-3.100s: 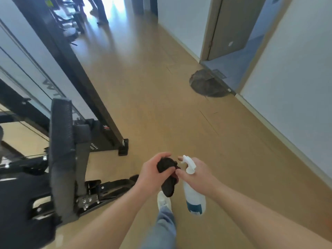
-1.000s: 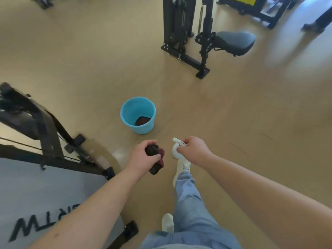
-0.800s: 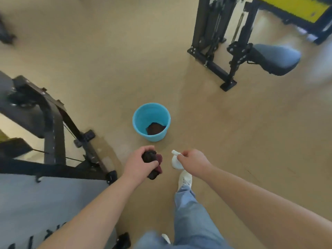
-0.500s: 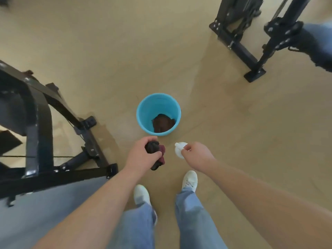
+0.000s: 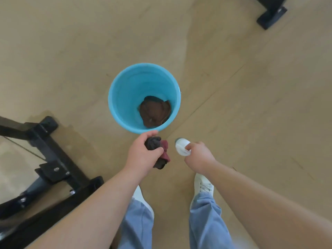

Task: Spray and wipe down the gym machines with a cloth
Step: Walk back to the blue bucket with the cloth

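Note:
My left hand (image 5: 142,155) grips a bunched dark cloth (image 5: 159,151) with a maroon fold, held just below the rim of a blue bucket (image 5: 124,97). A brown cloth (image 5: 155,111) lies in the bottom of that bucket. My right hand (image 5: 199,157) holds a white spray bottle (image 5: 181,146) by its top; the bottle's body hangs beneath the hand and is mostly hidden. The two hands are close together, a little apart, above the wooden floor in front of my feet.
The black steel base of a gym machine (image 5: 50,159) runs along the lower left, with a mirror or glass panel behind it. Another machine's black foot (image 5: 271,15) sits at the top right. My white shoes (image 5: 203,186) stand just behind the bucket.
I have walked up to the blue bucket and tilted my view down, so it now lies directly before my hands. Both hands keep their hold on cloth and bottle.

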